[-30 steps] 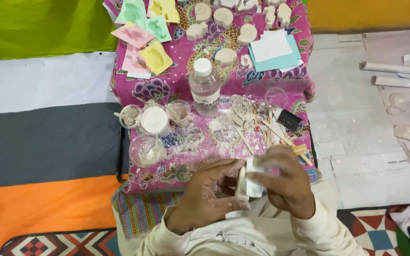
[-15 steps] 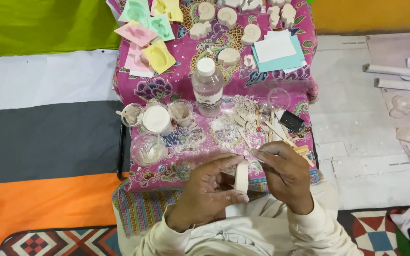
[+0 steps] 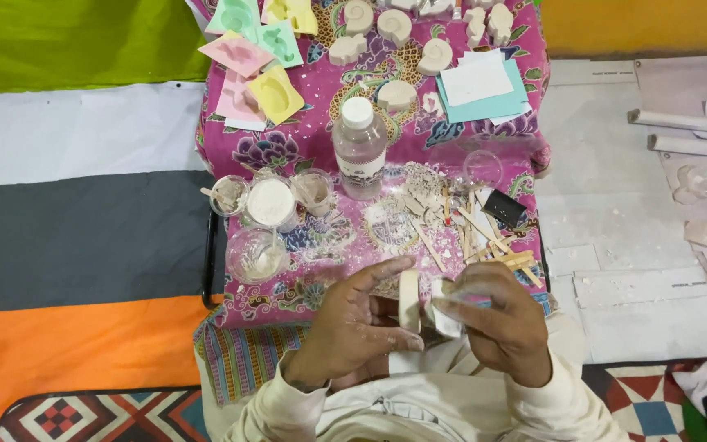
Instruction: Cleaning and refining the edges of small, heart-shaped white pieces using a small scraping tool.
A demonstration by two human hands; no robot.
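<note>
Gripping a pale plaster disc on edge at lower centre of the frame, the left hand is closed around it, while a small whitish piece just beside it is pinched by the right hand. Above them, a clear bottle and powder cups are seen on the pink patterned surface.

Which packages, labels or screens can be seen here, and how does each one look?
Plastic bottle: middle of the pink cloth, upright, clear, white cap, with a pale printed label band around its lower part.
Paper stack: upper right of the cloth, flat, white sheets over teal ones.
No screens are visible.
</note>
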